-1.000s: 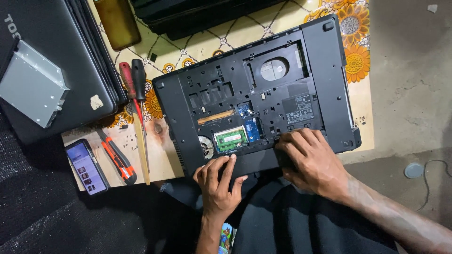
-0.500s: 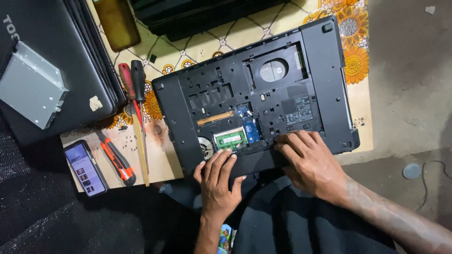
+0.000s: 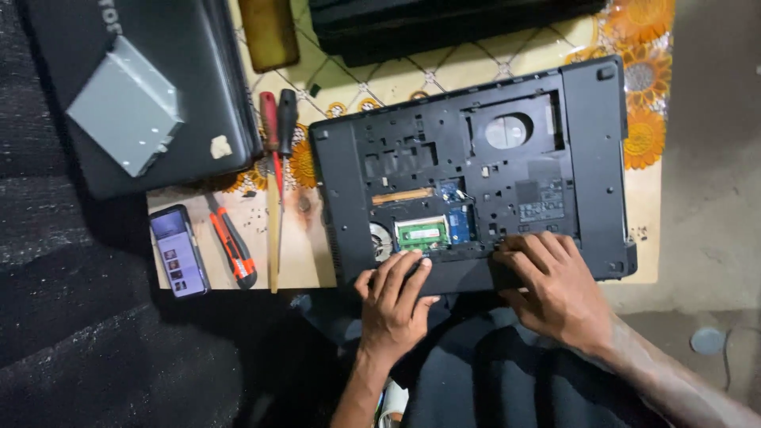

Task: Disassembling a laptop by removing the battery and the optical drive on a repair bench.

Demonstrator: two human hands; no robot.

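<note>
Now both hands (image 3: 394,305) (image 3: 555,289) press the laptop (image 3: 476,170) near edge.

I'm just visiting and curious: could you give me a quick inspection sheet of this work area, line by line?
Surface: small table with a floral cover, wood bare at its left end.
Job's things: open laptop lying underside up, panel off, green memory card and fan exposed.
Clutter: two screwdrivers, orange-handled tool, phone, closed laptop with a grey metal bracket on top, yellowish block.
Grippers: left hand and right hand both rest fingers on the laptop's near edge, holding nothing.
Cables: thin cord on the floor at right.
Surroundings: concrete floor, dark fabric at left.
</note>
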